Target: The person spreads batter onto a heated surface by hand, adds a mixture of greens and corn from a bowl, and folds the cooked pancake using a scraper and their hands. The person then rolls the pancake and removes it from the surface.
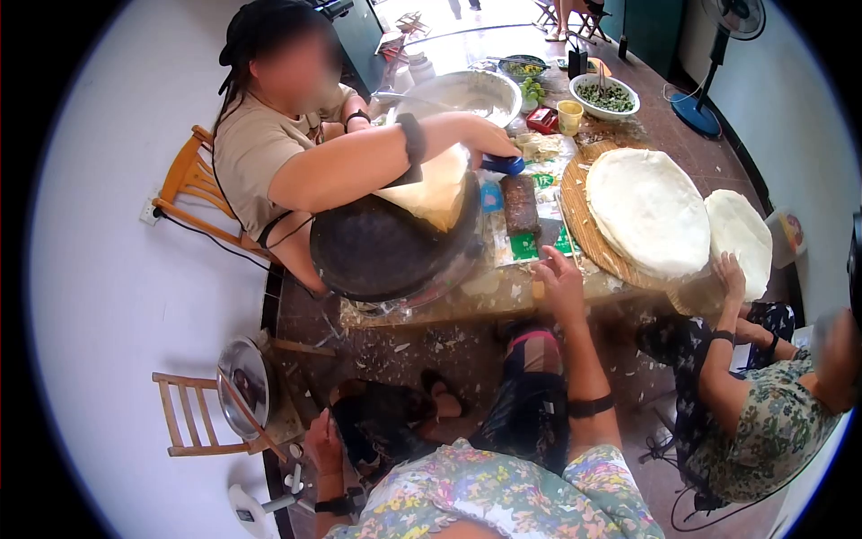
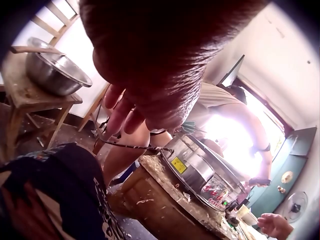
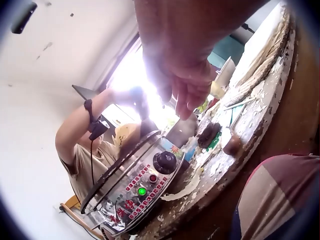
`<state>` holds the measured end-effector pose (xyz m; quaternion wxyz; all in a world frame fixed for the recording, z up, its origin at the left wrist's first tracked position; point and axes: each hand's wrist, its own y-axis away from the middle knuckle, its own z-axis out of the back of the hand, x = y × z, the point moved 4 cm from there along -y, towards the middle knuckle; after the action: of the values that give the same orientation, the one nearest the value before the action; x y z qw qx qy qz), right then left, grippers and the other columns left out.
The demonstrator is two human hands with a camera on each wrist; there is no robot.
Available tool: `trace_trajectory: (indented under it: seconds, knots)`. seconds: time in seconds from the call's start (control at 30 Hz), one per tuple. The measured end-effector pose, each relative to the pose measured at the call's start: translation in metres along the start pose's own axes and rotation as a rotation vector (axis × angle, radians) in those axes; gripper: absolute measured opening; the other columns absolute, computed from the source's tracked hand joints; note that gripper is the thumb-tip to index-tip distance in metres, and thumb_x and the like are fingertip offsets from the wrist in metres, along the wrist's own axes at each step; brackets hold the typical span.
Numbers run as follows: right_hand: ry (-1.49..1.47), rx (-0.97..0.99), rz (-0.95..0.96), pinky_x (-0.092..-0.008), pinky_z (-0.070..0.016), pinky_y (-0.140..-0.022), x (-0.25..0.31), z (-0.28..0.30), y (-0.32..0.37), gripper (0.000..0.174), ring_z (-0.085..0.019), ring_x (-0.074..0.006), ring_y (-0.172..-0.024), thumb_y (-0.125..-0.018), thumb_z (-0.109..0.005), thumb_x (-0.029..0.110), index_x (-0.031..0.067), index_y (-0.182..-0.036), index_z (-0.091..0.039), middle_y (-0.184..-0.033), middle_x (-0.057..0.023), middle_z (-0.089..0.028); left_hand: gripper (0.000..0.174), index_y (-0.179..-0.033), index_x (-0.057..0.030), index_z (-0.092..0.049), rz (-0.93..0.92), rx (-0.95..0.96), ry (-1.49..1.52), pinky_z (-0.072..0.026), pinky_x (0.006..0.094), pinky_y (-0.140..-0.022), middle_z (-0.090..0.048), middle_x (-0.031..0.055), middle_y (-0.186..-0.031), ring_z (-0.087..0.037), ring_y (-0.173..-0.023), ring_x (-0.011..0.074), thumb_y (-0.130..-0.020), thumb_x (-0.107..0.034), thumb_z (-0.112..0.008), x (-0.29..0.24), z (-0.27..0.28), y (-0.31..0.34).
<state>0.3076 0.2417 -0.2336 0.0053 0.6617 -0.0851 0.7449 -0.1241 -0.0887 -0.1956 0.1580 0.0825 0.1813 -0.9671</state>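
Note:
My right hand (image 1: 561, 287) is over the table's near edge, its fingers pinching a flat grey metal scraper (image 3: 182, 132). Beyond it lies a dark brown block (image 1: 519, 205) on printed plastic bags. A wooden handle (image 3: 232, 145) lies near the edge, below this hand. My left hand (image 1: 323, 440) hangs beside my knee, fingers loosely curled, holding nothing. In front stands a round black griddle (image 1: 386, 247), with a lit green button in the right wrist view. A person across it lifts a thin flatbread (image 1: 440, 193) from its surface, a blue-handled tool (image 1: 503, 164) in one hand.
At right, a stack of pale flatbreads (image 1: 646, 211) fills a round wooden board (image 1: 584, 216). A seated person touches another stack (image 1: 741, 242). Bowls of batter (image 1: 467, 94) and chopped greens (image 1: 606, 97) stand farther back. A metal basin (image 1: 247, 386) sits on a chair at left.

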Motion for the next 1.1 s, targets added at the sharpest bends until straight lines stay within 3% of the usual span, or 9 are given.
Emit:
trace_trajectory:
  seconds: [0.43,0.67,0.83,1.1]
  knots:
    - [0.079,-0.027,0.075,-0.0263,-0.0491,-0.064,0.019,0.010,0.041,0.031,-0.059,-0.0124,-0.067,-0.087,-0.060,0.005,-0.0049,-0.117,-0.061,-0.078,-0.0071,-0.065,0.027,-0.111,-0.0083,-0.067,0.014,-0.053,-0.007,-0.0489,0.0408,-0.070,-0.065,0.0126,-0.093,-0.062,-0.081,0.0327,-0.085,-0.007,-0.062,0.015,0.004,0.023]
    - [-0.020,0.057,-0.058,-0.0264,-0.0508,-0.066,0.002,0.012,0.081,0.033,-0.062,-0.0107,-0.070,-0.087,-0.061,0.005,-0.0039,-0.119,-0.060,-0.077,-0.0066,-0.066,0.026,-0.111,-0.0093,-0.068,-0.013,-0.083,0.042,-0.0491,0.0413,-0.070,-0.066,0.0113,-0.095,-0.062,-0.082,0.0319,-0.086,-0.009,-0.061,0.024,-0.001,0.037]
    - [0.112,0.041,-0.019,-0.0265,-0.0517,-0.067,0.024,0.024,0.106,0.033,-0.063,-0.0117,-0.073,-0.087,-0.061,0.006,-0.0033,-0.119,-0.060,-0.082,-0.0074,-0.068,0.027,-0.111,-0.0099,-0.068,0.024,-0.049,0.006,-0.0492,0.0423,-0.071,-0.067,0.0113,-0.095,-0.062,-0.083,0.0328,-0.085,-0.010,-0.061,0.028,-0.002,0.048]
    - [0.054,0.061,-0.141,-0.0258,-0.0512,-0.069,0.044,0.028,0.128,0.035,-0.063,-0.0116,-0.076,-0.088,-0.062,0.005,-0.0031,-0.122,-0.058,-0.086,-0.0069,-0.068,0.028,-0.111,-0.0111,-0.069,0.055,-0.077,0.028,-0.0496,0.0422,-0.072,-0.067,0.0114,-0.094,-0.062,-0.082,0.0339,-0.083,-0.009,-0.062,0.045,-0.005,0.064]
